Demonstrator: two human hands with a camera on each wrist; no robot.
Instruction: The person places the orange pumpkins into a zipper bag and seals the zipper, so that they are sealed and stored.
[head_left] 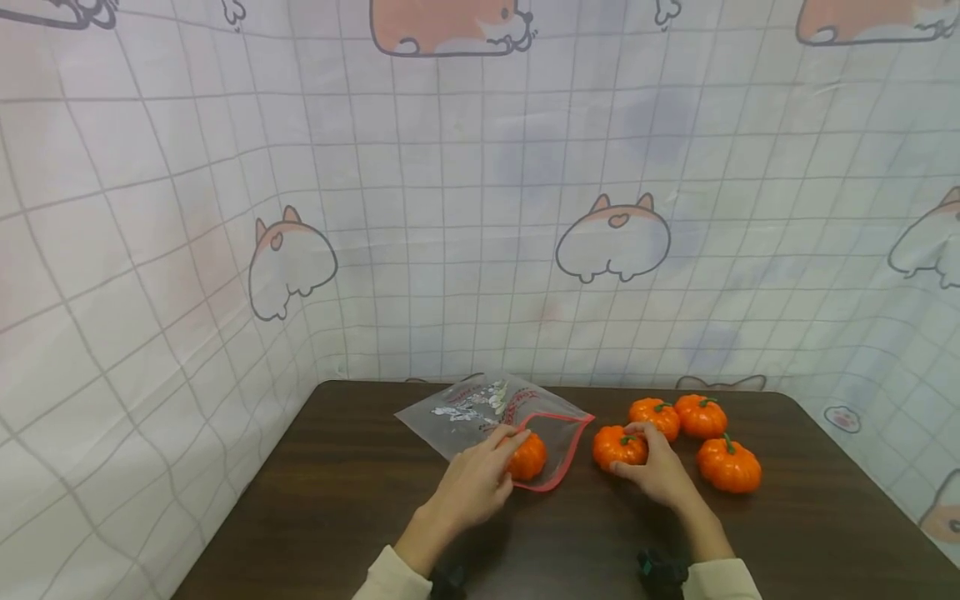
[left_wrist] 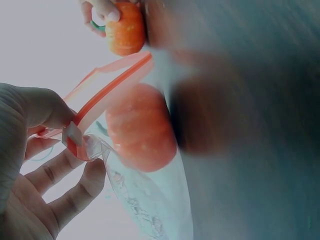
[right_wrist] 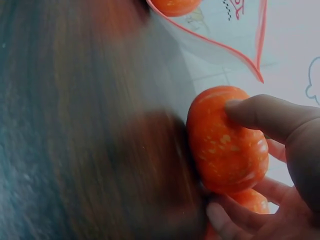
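Note:
A clear zip bag (head_left: 461,408) with a red-edged mouth lies on the table, printed with white figures and red lettering. Inside it, near the mouth, sits one small orange pumpkin (head_left: 529,458). My left hand (head_left: 472,483) pinches the bag's red rim, beside a pale slider (left_wrist: 73,134) seen in the left wrist view. To the right of the mouth, my right hand (head_left: 663,473) grips a second orange pumpkin (right_wrist: 225,142), thumb on one side and fingers around the other. That pumpkin is outside the bag, at the tabletop; whether it touches the wood I cannot tell.
Behind and to the right of my right hand stand three more orange pumpkins with green stems: one at the back (head_left: 652,412), one beside it (head_left: 702,418), one nearer (head_left: 729,467). The dark wooden table (head_left: 337,500) meets a gridded cloth (head_left: 487,250) with dog drawings.

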